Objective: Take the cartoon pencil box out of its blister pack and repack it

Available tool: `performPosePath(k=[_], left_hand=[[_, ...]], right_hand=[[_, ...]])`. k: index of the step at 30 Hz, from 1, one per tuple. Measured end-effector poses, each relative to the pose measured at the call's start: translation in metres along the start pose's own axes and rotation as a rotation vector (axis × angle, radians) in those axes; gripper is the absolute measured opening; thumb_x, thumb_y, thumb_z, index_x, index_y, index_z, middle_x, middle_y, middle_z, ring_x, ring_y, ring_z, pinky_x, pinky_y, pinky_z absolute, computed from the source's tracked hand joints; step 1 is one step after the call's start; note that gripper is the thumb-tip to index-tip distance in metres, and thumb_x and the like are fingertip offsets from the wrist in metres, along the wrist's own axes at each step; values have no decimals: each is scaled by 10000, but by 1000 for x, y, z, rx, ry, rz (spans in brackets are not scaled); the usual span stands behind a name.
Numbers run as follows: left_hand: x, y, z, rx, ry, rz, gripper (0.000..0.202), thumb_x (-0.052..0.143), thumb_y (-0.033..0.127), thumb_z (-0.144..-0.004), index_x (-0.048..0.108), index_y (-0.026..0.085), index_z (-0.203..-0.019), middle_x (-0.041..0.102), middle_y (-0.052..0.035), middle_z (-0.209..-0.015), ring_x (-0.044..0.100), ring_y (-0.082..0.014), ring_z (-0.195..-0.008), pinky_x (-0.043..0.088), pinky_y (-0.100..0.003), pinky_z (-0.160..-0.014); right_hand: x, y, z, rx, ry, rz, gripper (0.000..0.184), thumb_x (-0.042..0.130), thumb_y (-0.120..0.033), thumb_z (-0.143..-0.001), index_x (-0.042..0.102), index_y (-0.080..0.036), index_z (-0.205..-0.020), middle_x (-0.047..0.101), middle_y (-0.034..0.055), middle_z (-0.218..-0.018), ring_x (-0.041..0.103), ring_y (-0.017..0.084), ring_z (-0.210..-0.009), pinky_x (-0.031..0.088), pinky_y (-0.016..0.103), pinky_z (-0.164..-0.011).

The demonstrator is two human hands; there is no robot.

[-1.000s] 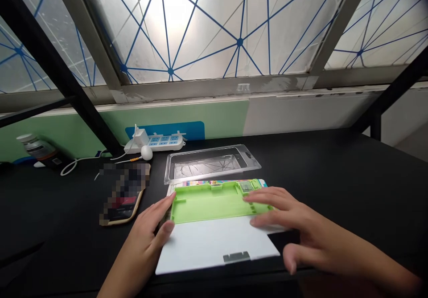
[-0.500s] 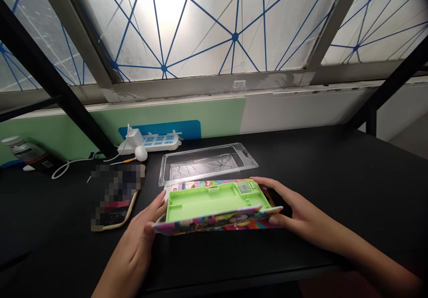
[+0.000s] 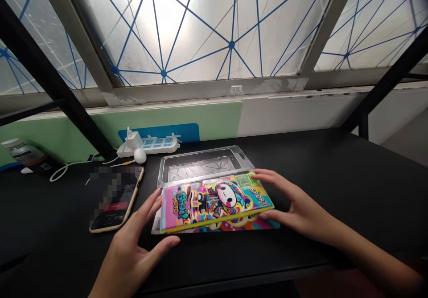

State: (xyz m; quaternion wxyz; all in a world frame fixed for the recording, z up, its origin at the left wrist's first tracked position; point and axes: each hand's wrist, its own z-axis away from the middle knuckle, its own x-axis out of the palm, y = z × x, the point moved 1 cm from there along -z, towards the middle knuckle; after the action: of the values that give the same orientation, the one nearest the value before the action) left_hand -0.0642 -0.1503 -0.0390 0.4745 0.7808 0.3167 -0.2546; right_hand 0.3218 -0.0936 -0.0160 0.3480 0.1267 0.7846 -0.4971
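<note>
A pencil case [image 3: 214, 202] with a colourful cartoon lid lies in front of me, its lid closed. Under it is a bright printed card [image 3: 267, 227], showing along the front and left. My right hand [image 3: 290, 197] grips the case's right end, fingers at the back corner by a green part and thumb at the front edge. At the left end, my left hand [image 3: 137, 240] has its thumb and fingers spread apart, fingertips beside the case's edge. Just behind the case rests a clear plastic tray [image 3: 203, 166].
To the left lies a phone [image 3: 117, 200] in a tan-edged case. Behind it are a power strip [image 3: 158, 145] with a white plug and cables, and a bottle [image 3: 28, 155]. The black desk [image 3: 327, 164] meets the wall below a window.
The pencil case's lid has come down over the green inside, so its printed top now shows. My left thumb has left the front edge and spread out. My right hand stays at the right end.
</note>
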Motion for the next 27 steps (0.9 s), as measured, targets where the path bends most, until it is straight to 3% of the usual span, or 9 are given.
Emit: performPosePath(k=[3, 5, 7, 11, 14, 19, 27], left_hand=[[-7, 12, -32, 103, 65, -111, 787, 652, 624, -914, 331, 338, -1573, 605, -83, -1483, 652, -326, -1266, 612, -399, -924], [-11, 16, -64, 201, 8, -269, 794, 633, 632, -921, 349, 280, -1574, 586, -122, -1491, 606, -359, -1309, 546, -472, -1025], [-14, 15, -96, 195, -36, -410, 773, 600, 575, -956, 344, 200, -1582, 608, -176, -1449, 623, -378, -1267, 527, -504, -1020], [-13, 4, -137, 71, -315, -552, 712, 579, 549, -969, 412, 189, -1560, 739, -157, -1219, 718, -365, -1049, 572, -459, -850], [-7, -6, -141, 63, -375, -581, 691, 562, 574, -971, 477, 169, -1525, 747, -151, -1212, 716, -361, -1058, 565, -455, -865], [8, -22, -125, 185, -323, -628, 615, 441, 574, -1023, 571, 157, -1457, 650, -159, -1414, 640, -358, -1238, 519, -505, -1015], [20, -26, -117, 332, -200, -690, 642, 419, 629, -1013, 603, 159, -1408, 591, -191, -1472, 561, -405, -1331, 520, -583, -1018]], right_hand=[[-12, 4, -32, -90, 47, -32, 639, 772, -446, -863, 534, -310, -1441, 499, 110, -1544, 480, 329, -1423, 444, 520, -1160], [-16, 9, -60, -147, 70, -57, 644, 787, -472, -837, 559, -319, -1420, 541, 101, -1503, 524, 336, -1376, 464, 525, -1140], [-14, 18, -87, -165, 76, -57, 638, 787, -492, -825, 579, -313, -1401, 562, 99, -1476, 552, 342, -1344, 482, 530, -1119], [0, 38, -117, -172, 68, -32, 589, 791, -497, -819, 625, -283, -1343, 558, 109, -1477, 518, 343, -1385, 433, 523, -1158], [11, 50, -117, -163, 47, -6, 590, 788, -495, -828, 612, -284, -1350, 533, 118, -1497, 505, 340, -1397, 395, 535, -1180], [17, 54, -108, -149, 9, 65, 597, 723, -494, -891, 534, -278, -1414, 478, 139, -1517, 428, 327, -1431, 391, 548, -1171], [18, 49, -102, -176, -33, 302, 412, 570, -451, -1002, 594, -240, -1355, 524, 159, -1498, 434, 347, -1398, 380, 610, -1127]])
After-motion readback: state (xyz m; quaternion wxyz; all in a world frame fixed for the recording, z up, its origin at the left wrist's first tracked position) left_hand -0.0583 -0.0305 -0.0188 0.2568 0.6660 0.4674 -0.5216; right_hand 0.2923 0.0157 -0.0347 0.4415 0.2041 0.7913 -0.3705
